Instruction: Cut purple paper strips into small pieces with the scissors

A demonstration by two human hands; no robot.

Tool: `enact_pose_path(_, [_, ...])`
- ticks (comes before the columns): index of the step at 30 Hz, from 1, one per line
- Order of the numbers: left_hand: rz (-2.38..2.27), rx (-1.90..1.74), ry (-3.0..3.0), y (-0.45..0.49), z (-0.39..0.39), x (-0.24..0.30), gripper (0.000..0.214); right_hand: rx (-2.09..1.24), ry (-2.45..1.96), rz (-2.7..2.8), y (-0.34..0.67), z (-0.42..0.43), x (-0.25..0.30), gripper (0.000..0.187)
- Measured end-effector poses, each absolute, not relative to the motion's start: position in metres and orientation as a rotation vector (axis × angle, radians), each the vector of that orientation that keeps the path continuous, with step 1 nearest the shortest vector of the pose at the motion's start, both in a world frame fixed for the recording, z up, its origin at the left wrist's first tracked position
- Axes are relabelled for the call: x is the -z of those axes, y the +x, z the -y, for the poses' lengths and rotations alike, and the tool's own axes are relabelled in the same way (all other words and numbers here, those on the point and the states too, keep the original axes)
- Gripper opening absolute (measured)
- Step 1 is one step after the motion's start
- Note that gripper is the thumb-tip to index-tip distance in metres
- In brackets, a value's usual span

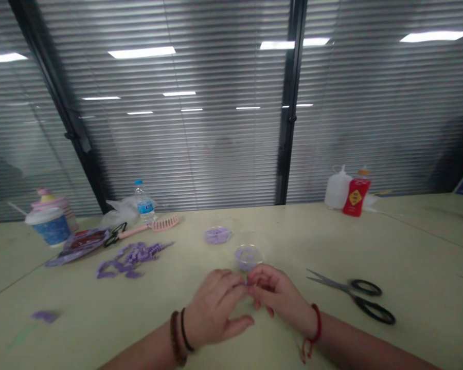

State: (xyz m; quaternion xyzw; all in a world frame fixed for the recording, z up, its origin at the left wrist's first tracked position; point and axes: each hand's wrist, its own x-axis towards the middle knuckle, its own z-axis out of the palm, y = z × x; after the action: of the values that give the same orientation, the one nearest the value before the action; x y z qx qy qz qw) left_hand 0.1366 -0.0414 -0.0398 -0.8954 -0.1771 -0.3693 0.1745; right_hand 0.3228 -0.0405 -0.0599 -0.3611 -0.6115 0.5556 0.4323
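Note:
My left hand (214, 308) and my right hand (275, 293) meet low in the middle of the view, their fingertips pinching a small purple piece (247, 282) that is mostly hidden by my fingers. Just beyond them stands a small clear plastic cup (249, 258) holding purple material. Farther back, a second clear cup (217, 235) holds more purple pieces. Black-handled scissors (351, 297) lie to the right of my right hand, apart from it.
On the pale table (409, 246), loose purple strips (129, 259) lie left, near a purple packet (79, 246), a pink comb (164, 223) and a water bottle (144, 203). A blue-and-white cup (48, 227) stands far left; red and white bottles (355, 195) stand far right.

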Motion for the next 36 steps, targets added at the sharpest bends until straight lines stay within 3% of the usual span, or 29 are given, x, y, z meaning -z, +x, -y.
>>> enact_pose_path(2, [0.503, 1.019, -2.623, 0.150, 0.048, 0.047, 0.040, -1.410, -0.856, 1.546, 0.321, 0.043, 0.064, 0.029])
enact_pose_path(8, [0.577, 1.096, -2.710, 0.147, 0.040, 0.051, 0.013, -1.416, -0.882, 1.563, 0.319, 0.042, 0.074, 0.031])
enact_pose_path(14, [0.544, 1.093, -2.729, 0.137, 0.033, 0.053, 0.018, -1.385, -0.930, 1.576, 0.322, 0.041, 0.064, 0.023])
enact_pose_path(20, [0.617, 0.944, -2.680, 0.142, 0.039, 0.056, 0.022, -1.363, -0.966, 1.552, 0.320, 0.044, 0.066, 0.029])
enact_pose_path(25, [0.681, 0.928, -2.648, 0.145, 0.041, 0.056, 0.014, -1.419, -0.941, 1.570, 0.321, 0.042, 0.069, 0.019])
enact_pose_path(30, [0.681, 0.945, -2.702, 0.141, 0.038, 0.058, 0.005, -1.393, -0.963, 1.539, 0.323, 0.038, 0.069, 0.022])
enact_pose_path(36, [0.693, 0.922, -2.692, 0.143, 0.039, 0.059, 0.013, -1.362, -0.923, 1.572, 0.319, 0.043, 0.069, 0.023])
